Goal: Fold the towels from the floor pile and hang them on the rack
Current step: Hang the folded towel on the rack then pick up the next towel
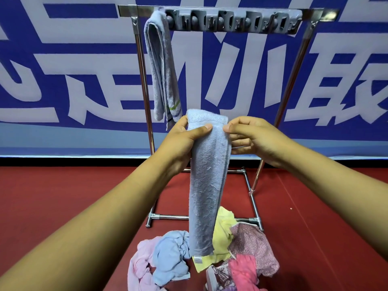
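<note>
1. A red floor (315, 227) runs up to a blue banner (63, 59) with large white characters; the metal rack (228, 11) stands in front of that banner and serves as the landmark here.
2. One pale blue towel with a striped end (161, 66) is already draped over the rack's top bar at its left end, beside a grey clip strip (233, 23) that runs along the bar.
3. In front of the rack, below the bar, a second light blue towel (206, 175) hangs folded into a long narrow strip, its lower end dangling just above the pile.
4. The left hand (184, 141) grips the strip's top left edge, thumb pressed across the front and fingers behind.
5. The right hand (252, 137) pinches the top right edge between thumb and curled fingers.
6. At the foot of the rack lies the floor pile (199, 263): pink, blue, yellow and patterned cloths, crumpled together.
7. Judging by this, the folding of this towel looks finished or nearly so, and hanging comes next.
8. That move probably calls for lifting the strip above the bar, to the right of the hung towel, and draping it so both halves balance without the fold slipping open.
</note>
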Demonstrator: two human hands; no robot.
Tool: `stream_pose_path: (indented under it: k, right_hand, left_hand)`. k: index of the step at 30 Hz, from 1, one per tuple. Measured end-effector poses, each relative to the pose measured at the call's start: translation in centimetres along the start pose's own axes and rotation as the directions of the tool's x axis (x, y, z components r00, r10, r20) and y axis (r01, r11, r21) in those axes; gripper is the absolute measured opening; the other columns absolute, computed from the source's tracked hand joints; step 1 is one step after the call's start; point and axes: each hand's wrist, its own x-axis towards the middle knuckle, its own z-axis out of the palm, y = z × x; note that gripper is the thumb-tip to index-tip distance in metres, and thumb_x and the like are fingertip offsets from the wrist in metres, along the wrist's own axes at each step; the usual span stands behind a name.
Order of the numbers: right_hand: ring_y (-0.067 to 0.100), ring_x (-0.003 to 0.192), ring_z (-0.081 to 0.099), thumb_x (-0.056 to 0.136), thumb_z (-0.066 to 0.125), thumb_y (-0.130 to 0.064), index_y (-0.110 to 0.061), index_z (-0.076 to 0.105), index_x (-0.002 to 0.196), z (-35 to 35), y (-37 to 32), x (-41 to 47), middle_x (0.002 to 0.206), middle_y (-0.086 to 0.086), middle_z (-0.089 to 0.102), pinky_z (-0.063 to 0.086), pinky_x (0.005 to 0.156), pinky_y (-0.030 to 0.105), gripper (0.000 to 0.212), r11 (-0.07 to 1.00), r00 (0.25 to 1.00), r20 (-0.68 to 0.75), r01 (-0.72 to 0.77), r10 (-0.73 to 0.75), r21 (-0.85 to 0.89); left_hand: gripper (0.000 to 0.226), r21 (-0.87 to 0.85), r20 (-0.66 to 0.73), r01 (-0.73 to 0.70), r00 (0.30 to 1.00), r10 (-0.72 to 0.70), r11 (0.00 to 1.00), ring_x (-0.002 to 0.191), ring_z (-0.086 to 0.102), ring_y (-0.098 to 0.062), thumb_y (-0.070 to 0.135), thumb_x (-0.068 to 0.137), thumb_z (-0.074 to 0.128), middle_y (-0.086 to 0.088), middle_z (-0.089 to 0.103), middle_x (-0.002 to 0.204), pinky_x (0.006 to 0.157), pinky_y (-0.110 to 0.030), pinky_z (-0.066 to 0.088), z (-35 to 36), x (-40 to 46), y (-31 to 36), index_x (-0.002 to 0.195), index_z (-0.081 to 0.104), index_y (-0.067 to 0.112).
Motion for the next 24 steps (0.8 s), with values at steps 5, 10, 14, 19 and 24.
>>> stream_pose_path:
  k: [5,10,14,19,24]
  right_hand:
    - [0.009,0.056,0.062,0.084,0.069,-0.009,-0.012,0.059,0.077,0.2,-0.1,0.1,0.064,-0.001,0.065,0.058,0.071,0.026,0.013,0.996,0.994,-0.082,0.079,-0.076,0.034]
    - [0.013,0.061,0.062,0.086,0.065,-0.004,-0.008,0.059,0.077,0.1,-0.7,0.3,0.073,0.01,0.064,0.058,0.065,0.024,0.012,0.995,0.99,-0.109,0.093,-0.09,0.023]
    - [0.005,0.053,0.06,0.089,0.062,-0.003,-0.009,0.058,0.078,-0.1,-1.1,0.6,0.065,0.003,0.062,0.055,0.056,0.02,0.013,0.993,0.984,-0.137,0.117,-0.115,0.007]
    - [0.007,0.054,0.061,0.093,0.057,-0.003,-0.01,0.055,0.079,-0.2,-1.2,0.8,0.056,-0.003,0.061,0.059,0.064,0.026,0.015,0.992,0.987,-0.098,0.124,-0.127,-0.034]
    - [0.012,0.059,0.06,0.093,0.056,-0.003,-0.01,0.054,0.081,0.0,-1.5,0.8,0.067,0.006,0.059,0.06,0.066,0.028,0.014,0.987,0.982,-0.107,0.15,-0.155,-0.058]
  left_hand:
    - [0.038,0.013,0.005,-0.006,1.0,0.006,1.0,0.09,0.07,-0.019,0.004,0.09,0.06,-0.013,0.068,0.115,0.075,-0.03,0.058,-0.1,-0.1,0.1,0.127,0.052,0.007]
    - [0.043,0.1,0.068,-0.015,0.998,0.008,0.995,0.089,0.07,-0.016,0.001,0.088,0.062,-0.001,0.072,0.109,0.073,-0.028,0.058,-1.0,-0.1,0.4,0.127,0.053,0.016]
    - [0.053,0.215,0.143,-0.015,0.99,-0.016,0.976,0.086,0.069,-0.012,-0.003,0.088,0.06,0.003,0.073,0.101,0.066,-0.025,0.055,-2.1,-0.3,0.8,0.132,0.049,0.025]
    - [0.034,0.226,0.105,-0.036,0.994,0.012,0.973,0.08,0.07,-0.011,-0.002,0.089,0.06,-0.001,0.074,0.093,0.067,-0.022,0.055,-2.4,0.0,0.8,0.118,0.059,0.015]
    - [0.041,0.233,0.168,-0.016,0.986,-0.024,0.972,0.091,0.068,-0.01,0.005,0.091,0.059,0.002,0.072,0.107,0.077,-0.024,0.055,-2.1,-0.3,0.0,0.128,0.054,0.023]
